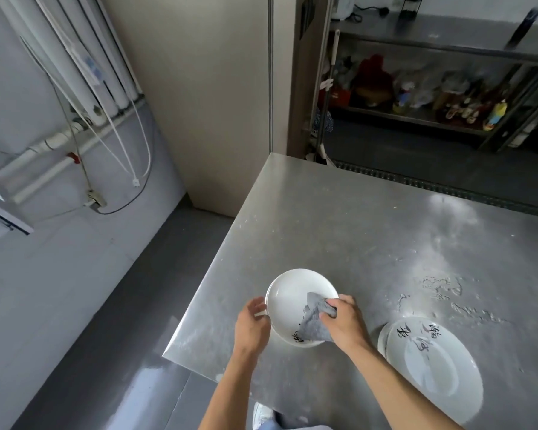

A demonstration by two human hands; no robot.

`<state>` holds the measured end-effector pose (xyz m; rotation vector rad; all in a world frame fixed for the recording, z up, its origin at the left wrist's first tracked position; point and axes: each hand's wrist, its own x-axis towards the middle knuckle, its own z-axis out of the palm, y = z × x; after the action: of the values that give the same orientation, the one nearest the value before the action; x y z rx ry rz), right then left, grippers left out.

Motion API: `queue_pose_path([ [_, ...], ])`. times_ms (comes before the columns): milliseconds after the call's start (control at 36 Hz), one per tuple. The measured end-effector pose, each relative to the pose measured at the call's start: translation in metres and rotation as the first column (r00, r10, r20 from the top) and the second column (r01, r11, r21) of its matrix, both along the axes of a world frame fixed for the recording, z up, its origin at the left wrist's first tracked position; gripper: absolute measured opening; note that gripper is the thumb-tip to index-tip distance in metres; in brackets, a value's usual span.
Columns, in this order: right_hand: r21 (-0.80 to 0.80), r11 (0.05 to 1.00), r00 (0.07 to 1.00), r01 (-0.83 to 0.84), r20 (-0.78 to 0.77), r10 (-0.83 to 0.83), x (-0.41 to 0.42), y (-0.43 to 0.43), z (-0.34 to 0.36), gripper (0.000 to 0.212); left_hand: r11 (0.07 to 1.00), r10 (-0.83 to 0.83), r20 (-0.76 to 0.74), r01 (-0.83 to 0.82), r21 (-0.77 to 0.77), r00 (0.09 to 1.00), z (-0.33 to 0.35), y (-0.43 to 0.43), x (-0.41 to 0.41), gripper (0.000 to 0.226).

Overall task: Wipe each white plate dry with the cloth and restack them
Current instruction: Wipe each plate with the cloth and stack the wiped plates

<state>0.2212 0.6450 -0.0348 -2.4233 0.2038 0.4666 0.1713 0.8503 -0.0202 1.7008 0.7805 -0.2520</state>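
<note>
The right hand's fingers (331,304) were curled and bunched on the grey cloth (316,322), pinching its upper fold and pressing it into the bowl of the white plate (289,294). The left hand's fingers (257,305) curved round the plate's left rim, gripping it from the side. Whether the plate sat on the desk (354,228) or was held just above it could not be told.

The plate lay over the desk's near left corner, close to both edges, with the floor (106,336) below. That looked like the main risk. The right hand (345,324) pushed the cloth from one side, and only the left hand (252,324) braced the other. A damp rim slipping from that grip would probably send the plate off the corner. A second plate (432,364), marked with black characters, lay near the front edge just beside the right forearm. A wide wiping sweep might nudge it.

The white plate faced hollow side up, perhaps tipped a little toward the person, with its black lettering at the near rim. Being round, it had no real long axis. The cloth did: it ran from a corner pointing away from the person down to the plate's near rim.
</note>
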Motion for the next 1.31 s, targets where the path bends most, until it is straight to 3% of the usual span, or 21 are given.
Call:
queue_pose_path([
  [139,-0.013,1.0,1.0,0.025,0.001,-0.025,0.006,-0.001,0.002,0.033,0.999,-0.009,-0.025,0.01,0.054,1.0,0.003,0.003,0.006,0.048],
  [222,-0.016,1.0,1.0,0.01,-0.023,-0.01,0.01,0.001,0.007,0.004,0.997,0.005,-0.038,-0.002,0.074,0.999,0.005,0.003,0.01,0.045],
  [278,-0.015,1.0,1.0,-0.014,-0.022,0.014,0.013,0.002,0.006,0.024,0.998,0.01,-0.046,-0.007,0.069,0.999,0.004,0.005,0.011,0.043],
  [361,-0.024,1.0,1.0,-0.017,-0.02,0.016,0.014,0.001,0.007,0.028,0.999,0.033,-0.041,-0.033,0.015,0.999,0.003,0.007,0.011,0.043],
  [472,-0.019,0.999,0.999,-0.031,-0.011,0.031,0.013,0.004,0.012,0.048,0.997,0.062,0.003,-0.062,-0.04,0.998,0.003,0.009,0.013,0.041],
  [500,-0.031,0.999,0.999,-0.039,-0.018,0.038,0.012,0.004,0.012,0.045,0.995,0.072,0.004,-0.072,-0.064,0.997,0.003,0.009,0.014,0.042],
  [583,-0.049,0.997,0.996,-0.068,-0.058,0.065,0.011,0.004,0.011,0.001,0.975,0.116,-0.027,-0.119,-0.188,0.993,0.003,0.008,0.017,0.035],
  [639,-0.055,0.996,0.995,-0.074,-0.066,0.071,0.012,0.003,0.007,0.009,0.956,0.111,-0.057,-0.123,-0.267,0.992,0.003,0.01,0.017,0.027],
  [750,-0.047,0.997,0.994,-0.069,-0.083,0.065,0.011,0.003,0.012,0.024,0.915,0.041,-0.068,-0.065,-0.399,0.997,0.008,0.01,0.013,0.034],
  [972,-0.052,0.991,0.99,-0.121,-0.079,0.117,0.005,0.003,0.008,0.033,0.885,-0.003,-0.061,-0.026,-0.464,0.998,0.015,0.006,0.005,0.035],
  [1139,-0.334,0.924,0.982,-0.186,-0.018,0.19,-0.005,0.007,0.017,0.037,0.887,0.02,-0.006,-0.021,-0.461,1.0,0.018,0.001,-0.006,0.034],
  [1306,-0.281,0.916,0.952,-0.285,0.024,0.304,-0.015,0.007,0.021,0.074,0.864,0.07,0.049,-0.036,-0.503,0.996,0.024,-0.007,-0.016,0.036],
])
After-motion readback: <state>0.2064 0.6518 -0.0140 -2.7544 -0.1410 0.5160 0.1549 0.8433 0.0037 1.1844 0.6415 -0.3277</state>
